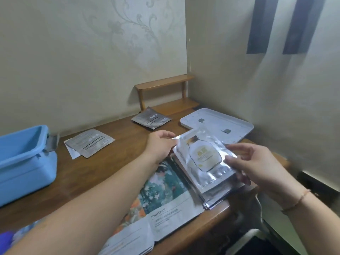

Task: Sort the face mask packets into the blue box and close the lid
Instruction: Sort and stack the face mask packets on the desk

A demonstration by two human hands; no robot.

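Note:
The blue box (24, 162) stands open at the left edge of the wooden desk (110, 173). Its white lid (217, 122) lies upside down at the back right. A silver face mask packet (204, 157) with a pale bottle print is held above a stack of silver packets (217, 194). My left hand (161, 144) pinches its upper left corner. My right hand (255, 166) pinches its lower right edge. A floral printed packet (165, 192) lies under my left forearm. Two grey packets lie farther back: one (90, 142) near the box, one (151, 117) by the shelf.
A small wooden two-tier shelf (165, 92) stands in the desk's back corner against the wall. More packets (128, 243) lie at the desk's front edge. The desk's right edge drops off beside my right wrist, with dark objects below.

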